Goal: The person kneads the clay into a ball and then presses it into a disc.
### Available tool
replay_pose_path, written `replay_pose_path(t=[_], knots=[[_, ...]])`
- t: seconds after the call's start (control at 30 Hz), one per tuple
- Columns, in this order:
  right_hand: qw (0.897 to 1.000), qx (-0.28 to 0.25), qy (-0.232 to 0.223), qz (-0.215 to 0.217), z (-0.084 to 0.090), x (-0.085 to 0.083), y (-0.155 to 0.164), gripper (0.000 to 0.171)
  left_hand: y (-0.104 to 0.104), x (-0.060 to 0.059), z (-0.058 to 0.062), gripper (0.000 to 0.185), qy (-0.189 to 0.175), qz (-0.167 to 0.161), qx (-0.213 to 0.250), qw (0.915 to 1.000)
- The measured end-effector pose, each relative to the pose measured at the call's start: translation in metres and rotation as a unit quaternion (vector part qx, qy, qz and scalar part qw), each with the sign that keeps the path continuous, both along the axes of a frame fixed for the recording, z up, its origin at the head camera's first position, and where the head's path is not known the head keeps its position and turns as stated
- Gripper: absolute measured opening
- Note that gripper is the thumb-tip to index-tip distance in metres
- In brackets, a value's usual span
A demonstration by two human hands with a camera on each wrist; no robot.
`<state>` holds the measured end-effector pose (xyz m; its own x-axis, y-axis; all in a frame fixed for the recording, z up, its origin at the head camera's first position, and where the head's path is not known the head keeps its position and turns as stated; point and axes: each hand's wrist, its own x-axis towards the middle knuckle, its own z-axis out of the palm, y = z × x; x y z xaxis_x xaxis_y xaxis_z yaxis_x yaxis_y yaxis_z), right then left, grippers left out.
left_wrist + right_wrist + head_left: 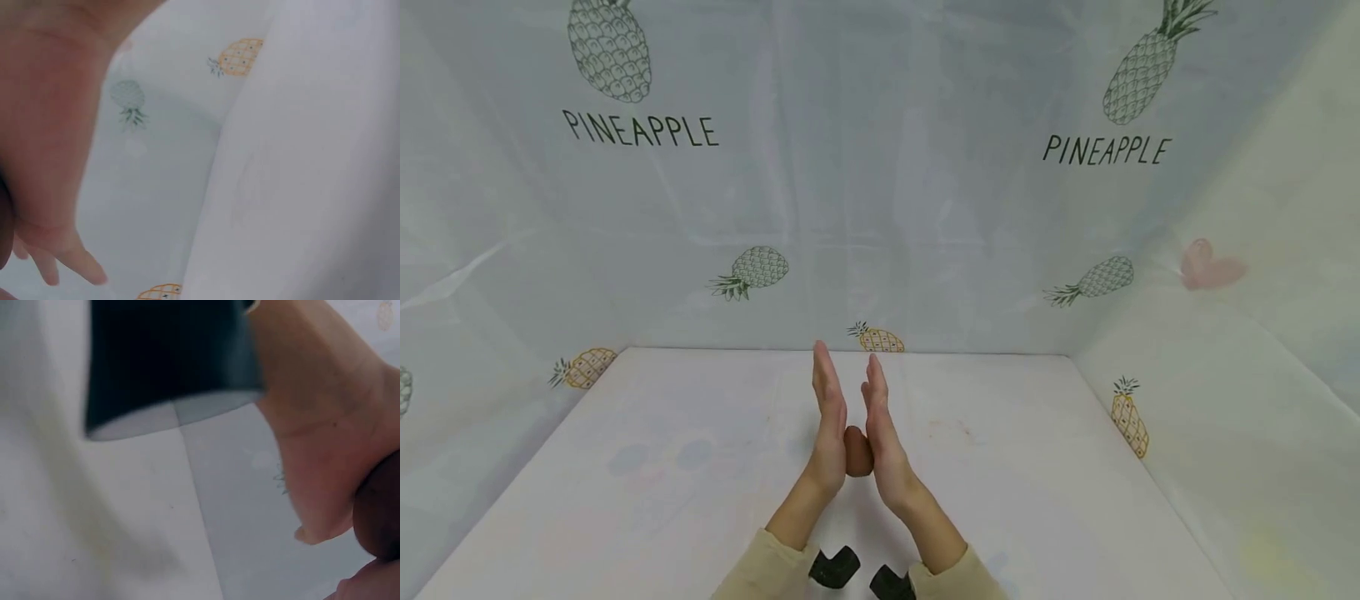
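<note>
Fingers straight on both hands, pointing away toward the far edge of the table. Brown ball pressed between the two flat palms, above the table's middle near the front edge. Left hand and right hand upright, palm to palm. Beige sleeves below. Pineapple-print sheet behind.

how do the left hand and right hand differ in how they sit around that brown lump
The left hand reaches slightly farther up the table than the right hand. The left hand stands nearly straight; the right hand leans left. Both have straight fingers and press the brown lump between their palms, above the table.
</note>
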<state>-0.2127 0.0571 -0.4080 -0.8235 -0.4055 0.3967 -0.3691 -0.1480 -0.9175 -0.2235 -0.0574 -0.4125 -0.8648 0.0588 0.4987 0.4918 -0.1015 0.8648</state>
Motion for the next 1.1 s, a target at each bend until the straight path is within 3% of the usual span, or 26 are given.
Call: replay_pose_path(t=[0.2,0.47,0.7,0.9,1.1], knots=[[0.999,-0.037,0.006,-0.034,0.006,-0.002,0.007,0.062,0.006,-0.001,-0.009,0.061,-0.036,-0.035,-0.035,0.9981],[0.993,-0.080,-0.002,-0.088,0.012,-0.013,0.026,0.063,0.018,0.005,-0.016,0.058,-0.037,-0.099,-0.083,0.9910],[0.986,-0.121,0.007,-0.116,0.011,-0.023,0.038,0.064,0.027,0.014,-0.012,0.058,-0.033,-0.144,-0.078,0.9860],[0.986,-0.125,0.002,-0.110,0.007,-0.024,0.035,0.064,0.029,0.018,-0.010,0.056,-0.035,-0.133,-0.069,0.9881],[0.993,-0.102,-0.001,-0.057,-0.002,-0.020,0.022,0.061,0.024,0.018,-0.007,0.059,0.022,-0.089,-0.050,0.9945]])
